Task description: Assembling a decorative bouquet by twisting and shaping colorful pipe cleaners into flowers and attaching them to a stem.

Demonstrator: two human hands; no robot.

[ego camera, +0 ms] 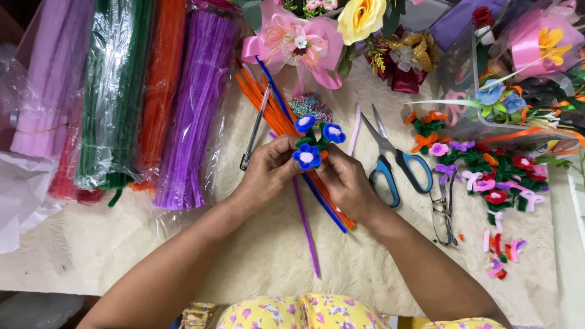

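My left hand (268, 170) and my right hand (346, 181) meet over the middle of the table, both pinching a small bunch of blue pipe-cleaner flowers (312, 141) with white centres and green stems. Three blooms stand up above my fingertips. Under my hands lie loose orange pipe cleaners (268, 106), a blue one (277, 97) and a long purple one (306, 228) that runs toward me.
Bagged pipe cleaners in pink (52, 73), green (116, 91), orange (161, 79) and purple (195, 109) lie at left. Blue-handled scissors (390, 161) and glasses (443, 210) sit right of my hands, a pen (255, 131) at left. Finished small flowers (493, 176) and ribboned bouquets (304, 42) crowd the right and back.
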